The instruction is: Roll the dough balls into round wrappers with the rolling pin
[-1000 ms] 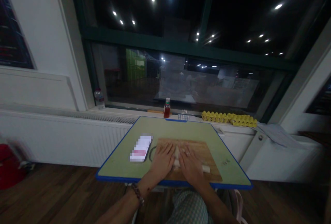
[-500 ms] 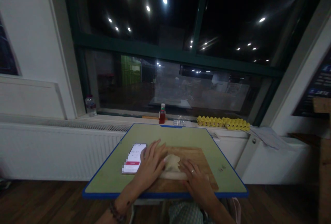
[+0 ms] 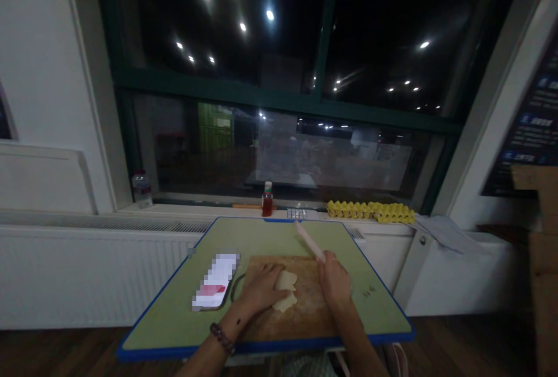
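Observation:
A flattened, irregular piece of pale dough (image 3: 286,301) lies on a wooden board (image 3: 311,319). My left hand (image 3: 264,287) rests over the dough's left side, its fingers stretched forward and the thumb apart on the dough. In my right hand (image 3: 335,281), at the board's right side, is a thin pale rolling pin (image 3: 310,241). The fingers wrap round its near end, and its far end points away to the upper left, raised off the dough. Part of the dough is hidden under my left hand.
A lit phone (image 3: 217,281) lies on the green table (image 3: 257,237), left of the board. On the sill stand a small red bottle (image 3: 267,203), yellow egg cartons (image 3: 370,211) and a water bottle (image 3: 142,190). A radiator (image 3: 87,278) runs along the wall.
Earlier both hands lay flat by the rolling pin at the dough's near edge. Now my right hand has gripped and lifted the rolling pin, while my left stays at the dough's left side.

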A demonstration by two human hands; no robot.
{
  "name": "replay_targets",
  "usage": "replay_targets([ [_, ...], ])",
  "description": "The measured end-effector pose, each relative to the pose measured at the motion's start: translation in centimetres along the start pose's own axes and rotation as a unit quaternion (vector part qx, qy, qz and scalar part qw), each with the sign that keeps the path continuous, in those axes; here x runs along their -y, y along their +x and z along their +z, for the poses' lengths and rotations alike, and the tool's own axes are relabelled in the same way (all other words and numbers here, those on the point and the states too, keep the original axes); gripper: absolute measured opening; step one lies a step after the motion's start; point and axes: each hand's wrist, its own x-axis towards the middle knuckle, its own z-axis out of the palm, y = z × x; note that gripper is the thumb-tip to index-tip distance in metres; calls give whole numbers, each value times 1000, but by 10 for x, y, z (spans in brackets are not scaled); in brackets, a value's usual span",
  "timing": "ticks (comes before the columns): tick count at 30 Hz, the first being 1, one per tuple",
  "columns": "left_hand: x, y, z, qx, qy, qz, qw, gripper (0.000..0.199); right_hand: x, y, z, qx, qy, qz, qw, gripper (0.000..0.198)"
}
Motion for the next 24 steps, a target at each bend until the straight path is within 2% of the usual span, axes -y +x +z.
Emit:
replay_targets([
  [5,4,6,0,13,2,-22,1000,53,-2,-5,1,3,4,-6,1000,28],
  [9,8,8,3,-5,-50,-39,998,36,-4,-5,2,5,16,-9,1000,30],
  [11,9,9,6,-27,-94,-37,995,27,-4,-5,5,4,24,-11,1000,31],
  [14,7,12,9,-92,-137,-47,985,18,-4,-4,7,2,29,-19,999,30],
  [16,6,14,9,-133,-136,-75,979,23,-3,-4,8,1,28,-20,999,29],
  [18,7,16,10,-145,-125,-93,977,30,-3,-4,7,3,28,-13,1000,28],
  [21,12,16,15,-140,-107,-75,982,28,-2,-4,4,10,51,-17,998,28],
  [24,18,15,18,-154,-90,-46,983,28,-1,-5,-1,16,76,-62,995,28],
])
